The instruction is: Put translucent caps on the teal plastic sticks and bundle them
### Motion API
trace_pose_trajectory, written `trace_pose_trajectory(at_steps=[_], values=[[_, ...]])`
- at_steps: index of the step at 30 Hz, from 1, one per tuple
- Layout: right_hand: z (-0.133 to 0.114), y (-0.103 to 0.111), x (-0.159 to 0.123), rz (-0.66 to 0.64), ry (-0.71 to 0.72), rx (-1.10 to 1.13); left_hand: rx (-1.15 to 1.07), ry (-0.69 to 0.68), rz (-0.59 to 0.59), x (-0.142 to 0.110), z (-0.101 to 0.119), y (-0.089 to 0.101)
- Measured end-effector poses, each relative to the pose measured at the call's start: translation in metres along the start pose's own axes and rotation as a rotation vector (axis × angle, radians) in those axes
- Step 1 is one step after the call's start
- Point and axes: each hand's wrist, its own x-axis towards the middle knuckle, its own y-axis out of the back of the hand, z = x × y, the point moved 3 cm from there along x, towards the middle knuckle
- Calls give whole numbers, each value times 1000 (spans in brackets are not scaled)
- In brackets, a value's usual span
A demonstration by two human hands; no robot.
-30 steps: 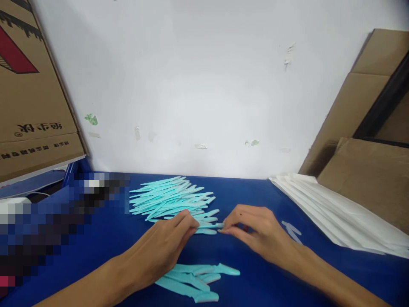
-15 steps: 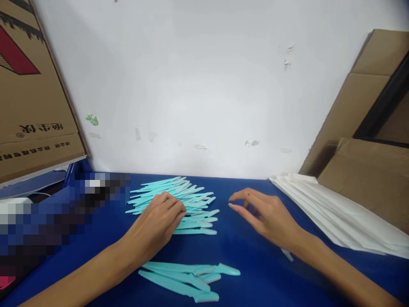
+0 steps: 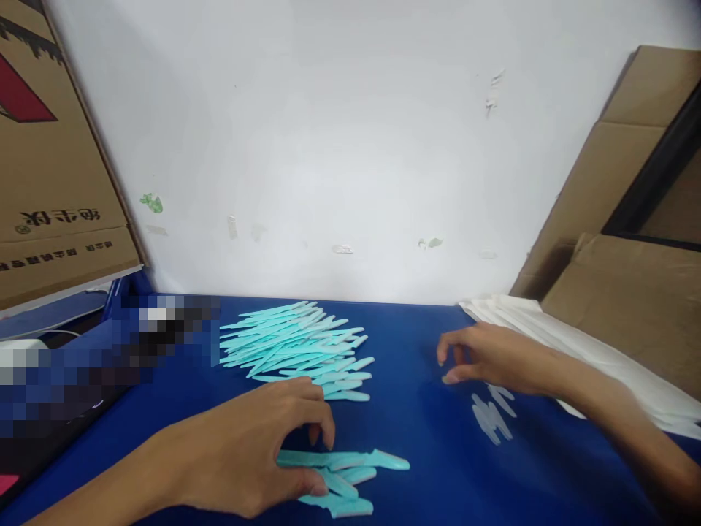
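Observation:
Turquoise eyebrow razors lie in two groups on the blue tabletop. The larger pile is at the back, left of centre. My left hand hovers over the smaller group of razors near the front, its thumb and fingers apart around their left ends; it covers part of them. To the right, my right hand is held above the table with curled fingers apart and nothing visible between them. Small translucent plastic pieces, perhaps blade covers, lie just below that hand.
White paper-like sheets or bags are stacked along the right side. Cardboard stands behind them, and a large printed carton is on the left. A white wall borders the back of the blue table.
My left hand has moved from the rear pile toward me, over the front group of razors. My right hand has shifted right, uncovering more of the translucent pieces.

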Motion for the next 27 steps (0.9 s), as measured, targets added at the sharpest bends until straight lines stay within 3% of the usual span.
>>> trace_pose_trajectory(at_steps=[6, 8, 12, 16, 21, 27], values=[[23, -10, -15, -330, -205, 242, 10, 29, 19, 3, -5, -9], [31, -19, -16, -370, -240, 255, -6, 22, 9, 4, -7, -10], [33, -31, -13, -372, -207, 315, -17, 47, 6, 6, -13, -13], [6, -26, -14, -413, -69, 327, -31, 72, 23, 9, -18, -16], [-34, -7, -14, -179, 139, 235, -24, 84, 42, 13, -18, -15], [-65, -18, -3, 75, 324, 363, -42, 15, 138, 15, -19, -15]])
